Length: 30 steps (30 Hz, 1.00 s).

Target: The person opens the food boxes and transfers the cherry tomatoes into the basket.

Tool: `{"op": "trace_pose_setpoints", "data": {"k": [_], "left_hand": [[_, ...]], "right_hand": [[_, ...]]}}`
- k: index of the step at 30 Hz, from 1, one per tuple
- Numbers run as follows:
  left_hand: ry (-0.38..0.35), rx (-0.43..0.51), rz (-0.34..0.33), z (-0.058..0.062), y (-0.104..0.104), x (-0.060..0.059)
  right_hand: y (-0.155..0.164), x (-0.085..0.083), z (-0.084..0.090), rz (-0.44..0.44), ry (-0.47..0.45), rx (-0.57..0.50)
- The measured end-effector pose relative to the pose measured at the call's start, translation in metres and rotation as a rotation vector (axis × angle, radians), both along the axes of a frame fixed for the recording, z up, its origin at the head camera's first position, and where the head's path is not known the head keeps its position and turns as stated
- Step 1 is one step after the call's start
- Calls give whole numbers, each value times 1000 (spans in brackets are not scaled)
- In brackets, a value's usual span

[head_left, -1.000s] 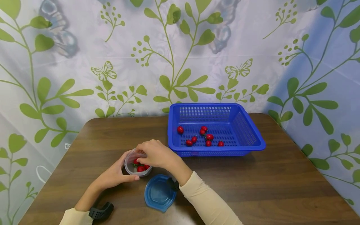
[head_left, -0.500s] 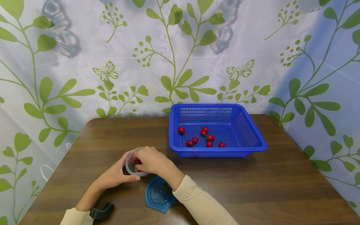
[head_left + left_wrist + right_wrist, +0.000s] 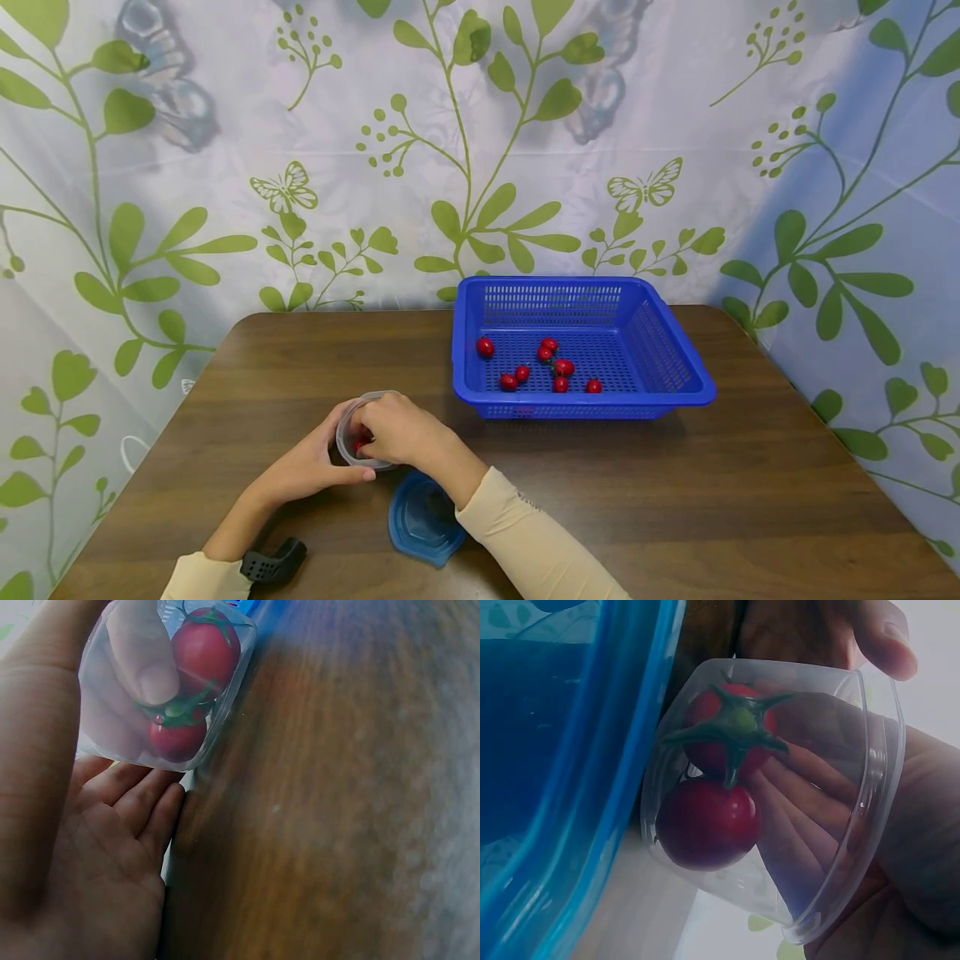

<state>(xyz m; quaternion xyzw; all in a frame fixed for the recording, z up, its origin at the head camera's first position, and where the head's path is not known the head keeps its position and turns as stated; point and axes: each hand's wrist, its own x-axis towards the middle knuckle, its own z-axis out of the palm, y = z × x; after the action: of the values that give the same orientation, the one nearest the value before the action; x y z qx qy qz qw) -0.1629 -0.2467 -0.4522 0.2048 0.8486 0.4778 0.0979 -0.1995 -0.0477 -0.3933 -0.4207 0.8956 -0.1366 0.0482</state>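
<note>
In the head view my left hand (image 3: 311, 467) wraps the side of a small clear plastic container (image 3: 343, 440) on the table's left. My right hand (image 3: 397, 429) reaches over the rim, its fingers down inside and hiding much of the contents. Red cherry tomatoes (image 3: 706, 823) with green star-shaped tops show through the wall in the right wrist view. The left wrist view has a digit pressed down beside tomatoes (image 3: 178, 741); whether it pinches one cannot be told. A translucent blue lid (image 3: 426, 523) lies just in front of the container, partly under the right wrist.
A blue perforated plastic basket (image 3: 585, 398) with several tomatoes (image 3: 564, 367) in it stands right of the container, at the back of the brown wooden table (image 3: 675, 500). A patterned cloth (image 3: 480, 125) hangs behind.
My right hand has gone lower into the container, covering more of the tomatoes there. The left hand keeps its hold. The tomatoes in the basket look unchanged.
</note>
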Motion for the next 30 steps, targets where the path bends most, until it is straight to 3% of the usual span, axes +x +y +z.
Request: {"op": "trace_pose_setpoints", "data": {"k": [10,30], "left_hand": [[3,7,-16,-2,0,0],[3,14,-15,0,1,0]], "right_hand": [[-1,0,0,-18,-58,4],[0,-4,0,17,-54,-5]]}}
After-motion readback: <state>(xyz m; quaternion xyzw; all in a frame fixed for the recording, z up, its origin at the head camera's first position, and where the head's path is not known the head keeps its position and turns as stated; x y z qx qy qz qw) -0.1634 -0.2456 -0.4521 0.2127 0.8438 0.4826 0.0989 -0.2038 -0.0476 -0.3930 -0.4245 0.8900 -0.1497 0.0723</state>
